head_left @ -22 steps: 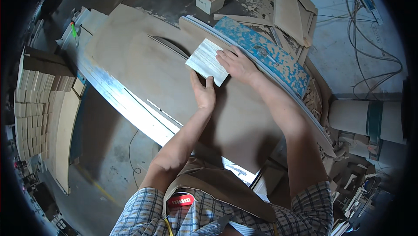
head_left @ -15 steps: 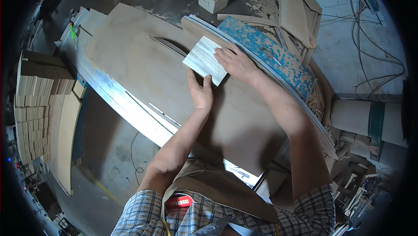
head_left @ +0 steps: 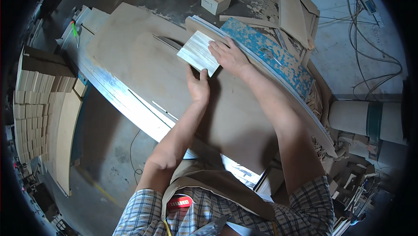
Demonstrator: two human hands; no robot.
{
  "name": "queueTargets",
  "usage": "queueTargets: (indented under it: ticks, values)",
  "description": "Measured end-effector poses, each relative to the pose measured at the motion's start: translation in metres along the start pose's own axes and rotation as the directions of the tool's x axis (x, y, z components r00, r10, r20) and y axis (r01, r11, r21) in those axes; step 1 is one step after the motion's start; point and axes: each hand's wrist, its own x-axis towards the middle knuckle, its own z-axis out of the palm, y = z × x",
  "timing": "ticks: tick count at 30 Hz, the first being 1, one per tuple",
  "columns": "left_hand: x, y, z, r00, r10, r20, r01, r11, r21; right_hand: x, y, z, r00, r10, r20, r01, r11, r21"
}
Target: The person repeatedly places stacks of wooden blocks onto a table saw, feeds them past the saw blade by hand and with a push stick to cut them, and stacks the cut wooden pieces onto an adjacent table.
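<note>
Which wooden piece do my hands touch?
The striped square: left hand at its near edge, right hand at its right; the stacked strips, far left, are untouched.

A broad brown board (head_left: 126, 48) lies on the pale worktable (head_left: 130, 108).

Left hand (head_left: 199, 88) + right hand (head_left: 230, 57): 2; pale block (head_left: 198, 52): 1.
Open-topped box (head_left: 209, 6): 1; green-handled tool (head_left: 74, 29): 1; stacked slats (head_left: 32, 120): can't count.

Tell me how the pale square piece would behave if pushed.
The pale square piece is probably stiff: its top looks flat and its edges straight beside the left hand and right hand. Its corners make rolling unlikely. Its broad top suggests it might slide rather than tip, though its height is mostly hidden.
</note>
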Motion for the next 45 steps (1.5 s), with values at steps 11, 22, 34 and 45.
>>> queueTargets:
  ticks: [11, 22, 34, 45]
  values:
    - [0.019, 0.007, -0.012, 0.999, 0.033, -0.022, -0.032, 0.998, 0.056, 0.023, 0.004, 0.0, 0.998, -0.051, 0.036, 0.049, 0.997, 0.058]
    - [0.063, 0.005, -0.033, 0.998, 0.063, -0.006, -0.063, 0.998, -0.018, 0.069, 0.0, 0.006, 0.999, -0.033, 0.017, 0.031, 0.995, 0.097]
    - [0.085, 0.024, -0.129, 0.995, -0.097, -0.002, 0.096, 0.985, -0.144, 0.135, -0.002, 0.017, 0.999, -0.043, -0.007, 0.044, 0.996, 0.08]
    - [0.081, 0.03, -0.251, 0.998, -0.05, -0.033, 0.047, 0.995, -0.084, 0.304, 0.008, 0.029, 0.992, -0.049, 0.117, 0.026, 0.981, 0.193]
